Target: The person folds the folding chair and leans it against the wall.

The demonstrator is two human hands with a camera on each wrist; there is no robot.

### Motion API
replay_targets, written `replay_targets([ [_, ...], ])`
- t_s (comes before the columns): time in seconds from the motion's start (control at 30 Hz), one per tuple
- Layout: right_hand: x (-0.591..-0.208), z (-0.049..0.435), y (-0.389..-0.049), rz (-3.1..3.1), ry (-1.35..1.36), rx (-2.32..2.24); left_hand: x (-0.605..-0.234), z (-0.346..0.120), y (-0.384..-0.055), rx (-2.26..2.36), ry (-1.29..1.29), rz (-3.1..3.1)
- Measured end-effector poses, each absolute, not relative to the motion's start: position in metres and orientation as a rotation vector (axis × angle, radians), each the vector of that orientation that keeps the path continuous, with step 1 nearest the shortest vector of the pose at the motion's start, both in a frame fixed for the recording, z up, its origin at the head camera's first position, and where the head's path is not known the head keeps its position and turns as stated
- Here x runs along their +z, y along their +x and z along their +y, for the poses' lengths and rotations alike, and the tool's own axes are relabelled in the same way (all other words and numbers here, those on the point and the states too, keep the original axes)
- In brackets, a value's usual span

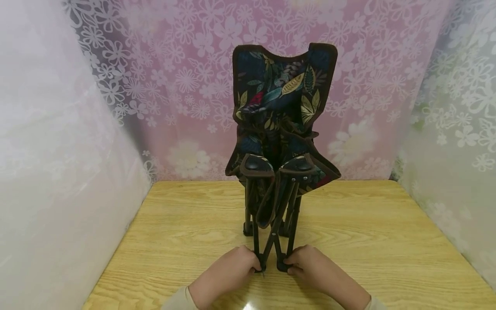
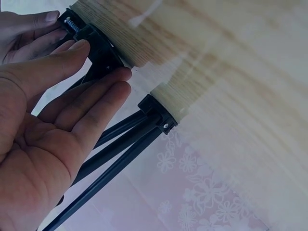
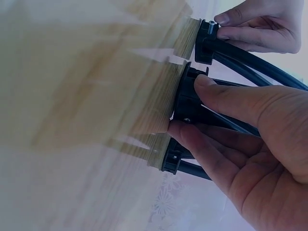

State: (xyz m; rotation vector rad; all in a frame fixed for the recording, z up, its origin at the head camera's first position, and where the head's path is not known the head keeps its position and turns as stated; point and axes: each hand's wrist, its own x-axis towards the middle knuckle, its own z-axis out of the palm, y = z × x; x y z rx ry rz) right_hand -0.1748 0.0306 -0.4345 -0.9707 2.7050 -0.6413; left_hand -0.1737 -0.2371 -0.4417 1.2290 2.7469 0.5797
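A partly folded camping chair [image 1: 284, 92] stands upright on the table, its dark fabric printed with leaves and edged in brown. Thin black legs cross at a rivet in front and end in black plastic feet. Down at the near left foot [image 2: 98, 53], my left hand [image 1: 237, 265] pinches it between thumb and fingers. My right hand [image 1: 311, 265] grips the near right foot [image 3: 187, 98] the same way, thumb on one side and fingers on the other. The two near feet are a small gap apart. Folded seat cloth sags between the legs.
The wood-grain table [image 1: 186, 215] carries the chair near its middle. Behind it hangs a pink curtain [image 1: 186, 86] with white flowers. Pale sheeting [image 1: 58, 150] closes off the left side, and a flowered sheet [image 1: 457, 129] the right.
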Motion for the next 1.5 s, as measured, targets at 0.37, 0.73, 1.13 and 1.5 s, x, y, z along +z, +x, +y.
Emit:
replay_targets([
  [0.37, -0.433, 0.0303, -0.177, 2.702, -0.958, -0.656, -0.4401, -0.236, -0.1749, 0.577, 1.218, 2.751],
  [0.73, -0.4299, 0.0276, -0.1779, 2.715, -0.963, -0.607, -0.4382, -0.2351, -0.1762, 0.562, 1.213, 2.756],
  [1.13, -0.4263, 0.0249, -0.1776, 2.717, -0.92, -0.597, -0.4384, -0.2346, -0.1778, 0.574, 1.212, 2.761],
  [1.5, -0.4282, 0.0249, -0.1785, 2.705, -0.909, -0.61, -0.4364, -0.234, -0.1778, 0.559, 1.195, 2.748],
])
